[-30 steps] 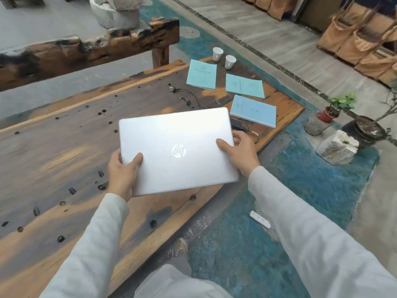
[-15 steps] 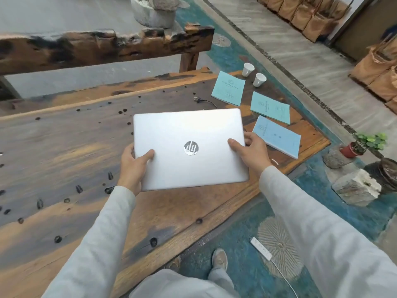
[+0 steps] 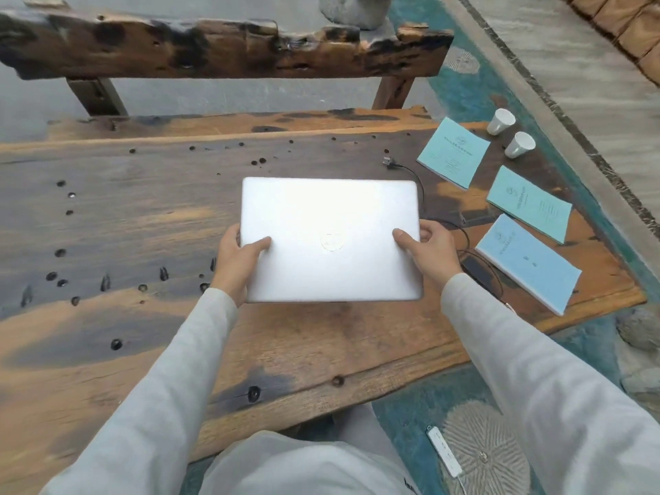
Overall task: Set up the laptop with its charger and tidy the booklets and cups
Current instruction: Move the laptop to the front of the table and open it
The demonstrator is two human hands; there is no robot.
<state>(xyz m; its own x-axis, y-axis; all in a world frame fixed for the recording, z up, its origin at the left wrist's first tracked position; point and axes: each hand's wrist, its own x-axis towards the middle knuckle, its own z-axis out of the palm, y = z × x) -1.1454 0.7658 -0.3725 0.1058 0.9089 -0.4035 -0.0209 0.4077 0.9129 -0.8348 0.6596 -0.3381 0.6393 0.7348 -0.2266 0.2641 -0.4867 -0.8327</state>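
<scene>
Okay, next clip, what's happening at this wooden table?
A person holds a closed silver laptop by its two sides, left hand and right hand, over the middle of the wooden table. The black charger cable lies loose just to its right, not plugged into the laptop. Three light blue booklets lie spread in a row near the table's right end, with two white cups beyond them. A white power strip lies on the floor.

The closed laptop (image 3: 330,239) hides all but the thumbs of the left hand (image 3: 234,257) and right hand (image 3: 430,253), and whether it rests on the table (image 3: 143,223) cannot be told. Glare washes out its lid logo. The charger cable (image 3: 421,187) passes behind the laptop, the booklets' (image 3: 453,157) print is too small to read, and the power strip (image 3: 444,451) lead leaves the bottom edge.
</scene>
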